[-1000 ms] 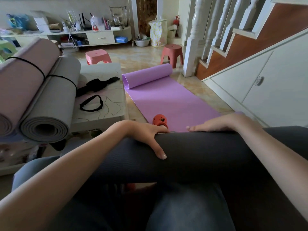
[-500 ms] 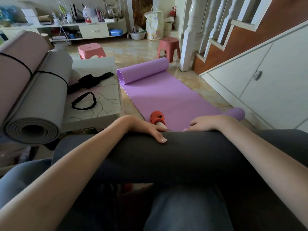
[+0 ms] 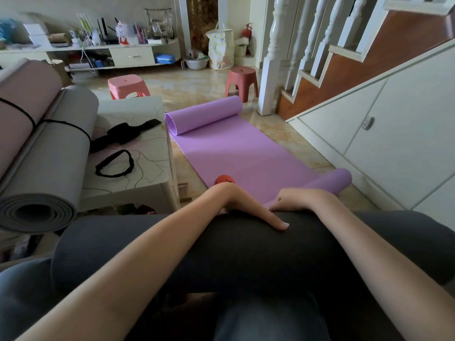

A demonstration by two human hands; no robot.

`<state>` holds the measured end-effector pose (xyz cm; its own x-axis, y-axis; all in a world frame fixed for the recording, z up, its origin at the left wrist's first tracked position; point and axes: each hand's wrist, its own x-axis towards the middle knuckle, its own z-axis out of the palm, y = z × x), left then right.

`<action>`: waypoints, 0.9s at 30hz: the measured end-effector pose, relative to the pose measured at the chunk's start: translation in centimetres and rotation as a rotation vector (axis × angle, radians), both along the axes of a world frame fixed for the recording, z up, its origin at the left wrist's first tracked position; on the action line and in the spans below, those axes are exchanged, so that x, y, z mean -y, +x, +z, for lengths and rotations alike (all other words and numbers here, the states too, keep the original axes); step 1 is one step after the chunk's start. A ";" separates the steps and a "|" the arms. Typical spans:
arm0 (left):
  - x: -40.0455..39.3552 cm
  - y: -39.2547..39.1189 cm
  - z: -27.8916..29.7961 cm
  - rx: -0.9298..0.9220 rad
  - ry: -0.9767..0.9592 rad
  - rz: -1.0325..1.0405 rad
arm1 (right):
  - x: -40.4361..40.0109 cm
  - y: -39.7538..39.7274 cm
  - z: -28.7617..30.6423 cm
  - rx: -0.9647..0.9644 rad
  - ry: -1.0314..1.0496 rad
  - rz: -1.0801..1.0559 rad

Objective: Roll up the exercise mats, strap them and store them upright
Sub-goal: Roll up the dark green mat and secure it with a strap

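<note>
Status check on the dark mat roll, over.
Left hand and right hand both gripping the dark grey rolled mat across the lap. No strap on it yet. Loose black strap lies on the low table.

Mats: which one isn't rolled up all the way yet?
The purple mat on the floor. Its middle lies flat, with only its ends curled. The pink mat, grey mat and dark mat are full rolls.
</note>
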<state>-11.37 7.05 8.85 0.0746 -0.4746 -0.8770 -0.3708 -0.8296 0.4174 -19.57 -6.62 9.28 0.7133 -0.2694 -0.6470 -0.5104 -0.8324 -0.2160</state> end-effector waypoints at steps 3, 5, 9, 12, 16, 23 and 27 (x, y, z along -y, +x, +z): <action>-0.8 -0.3 0.9 -0.008 0.001 0.076 | 1.1 -1.7 0.6 0.386 -0.015 -0.135; -1.4 -0.6 1.6 -0.025 -0.009 0.144 | 1.6 -4.1 1.0 0.644 -0.192 -0.208; -2.4 -0.7 1.7 0.009 -0.048 0.171 | 1.6 -10.7 -0.2 1.067 -0.419 -0.559; -2.6 -0.7 1.6 0.014 -0.047 0.197 | -1.0 -15.1 -3.5 1.408 -0.234 -1.022; -3.0 -1.7 2.3 0.029 -0.081 0.219 | -5.0 -16.5 -4.3 1.497 0.551 -1.702; -4.3 -2.1 3.2 0.044 -0.151 0.264 | -2.3 -14.8 -5.9 1.096 1.376 -1.684; -4.9 -1.7 5.2 0.150 -0.302 0.345 | -2.0 -12.0 -2.5 1.179 1.325 -1.568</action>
<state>-13.08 11.93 14.01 0.3877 -0.6317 -0.6713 -0.1698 -0.7647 0.6216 -31.58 -4.58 6.83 0.5142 -0.7060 -0.4869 0.3159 0.6838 -0.6578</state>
